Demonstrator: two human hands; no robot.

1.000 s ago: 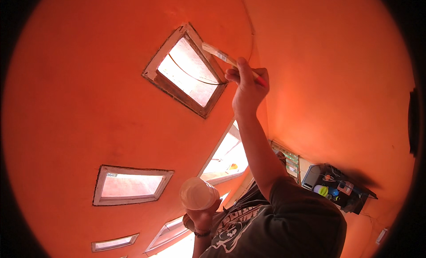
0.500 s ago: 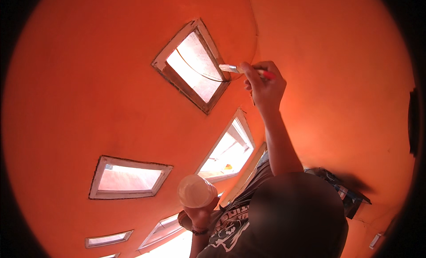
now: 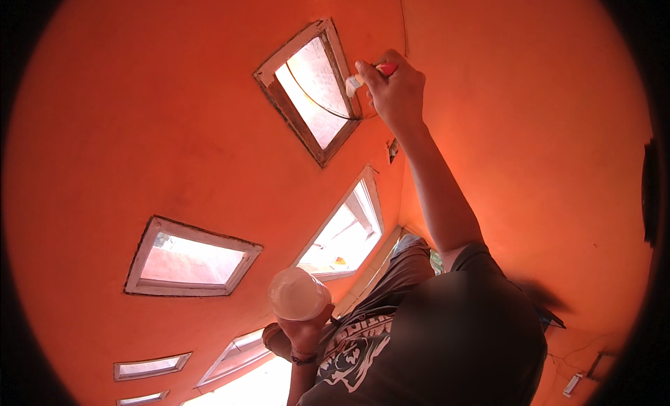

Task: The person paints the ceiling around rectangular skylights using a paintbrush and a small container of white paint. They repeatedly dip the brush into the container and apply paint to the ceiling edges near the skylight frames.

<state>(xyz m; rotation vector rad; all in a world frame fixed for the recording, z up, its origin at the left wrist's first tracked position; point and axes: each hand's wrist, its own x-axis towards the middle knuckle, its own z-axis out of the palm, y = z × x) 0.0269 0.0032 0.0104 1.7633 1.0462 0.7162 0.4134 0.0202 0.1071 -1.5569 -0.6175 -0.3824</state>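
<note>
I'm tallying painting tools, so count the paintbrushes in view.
1: the paintbrush in the raised right hand, bristles near the right side of the topmost window frame. Others may be hidden.

Dark shirt (image 3: 380, 386): pale block lettering (image 3: 366, 327), partly legible, above a pale printed drawing (image 3: 352, 364); both lay right of the left grip (image 3: 305, 331).

One brush (image 3: 358, 80), one round container (image 3: 300, 294) and at least six framed windows (image 3: 192, 261) are visible.
</note>
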